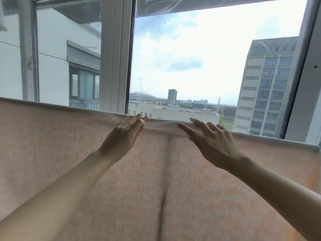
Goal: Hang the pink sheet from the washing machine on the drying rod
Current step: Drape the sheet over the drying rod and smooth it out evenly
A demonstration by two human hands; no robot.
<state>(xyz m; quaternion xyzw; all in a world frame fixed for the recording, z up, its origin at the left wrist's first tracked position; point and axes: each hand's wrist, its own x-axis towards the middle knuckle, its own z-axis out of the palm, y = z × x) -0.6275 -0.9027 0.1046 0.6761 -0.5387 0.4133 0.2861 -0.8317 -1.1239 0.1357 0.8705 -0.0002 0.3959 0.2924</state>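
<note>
Since the sheet [156, 180] already hangs over the rod, which shows only as the covered ridge along the fold, the step in hand looks like smoothing the top. The left hand [124, 136] lies flat on the fold with fingers straight, grasping nothing. The right hand [214, 141] presses with spread fingers [186, 130], bunching a small ridge of cloth between the two hands. To do this well, sweep both palms outward from the middle crease, keep light pressure, and avoid dragging the sheet off toward the window [199, 58].
</note>
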